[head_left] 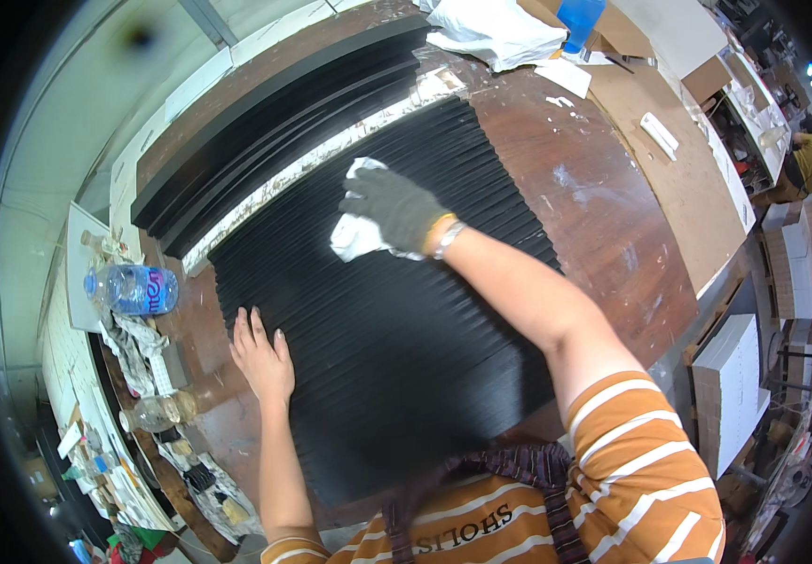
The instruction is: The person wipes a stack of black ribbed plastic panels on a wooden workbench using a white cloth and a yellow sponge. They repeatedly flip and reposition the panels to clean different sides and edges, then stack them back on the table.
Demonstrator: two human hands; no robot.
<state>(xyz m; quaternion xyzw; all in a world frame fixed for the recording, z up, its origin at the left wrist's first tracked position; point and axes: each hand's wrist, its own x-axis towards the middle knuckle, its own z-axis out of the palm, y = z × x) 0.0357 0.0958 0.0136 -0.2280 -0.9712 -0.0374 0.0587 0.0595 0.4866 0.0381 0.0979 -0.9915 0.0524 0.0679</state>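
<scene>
A broad layer of long black strips (378, 338), laid side by side, covers the middle of the brown table. My right hand (396, 209), in a dark grey glove with a yellow cuff, presses a crumpled white cloth (353, 239) onto the strips toward their far side. Bare and with fingers stretched out, my left hand (265, 365) rests on the strips' left edge. The glove covers part of the cloth.
Behind the strips run a paint-spattered white bar (265, 195) and a stack of thicker black lengths (274, 122). At left stand a large water bottle (138, 289) and a smaller bottle (159, 412). Cardboard (678, 207) lies right; a white bag (495, 33) sits at the back.
</scene>
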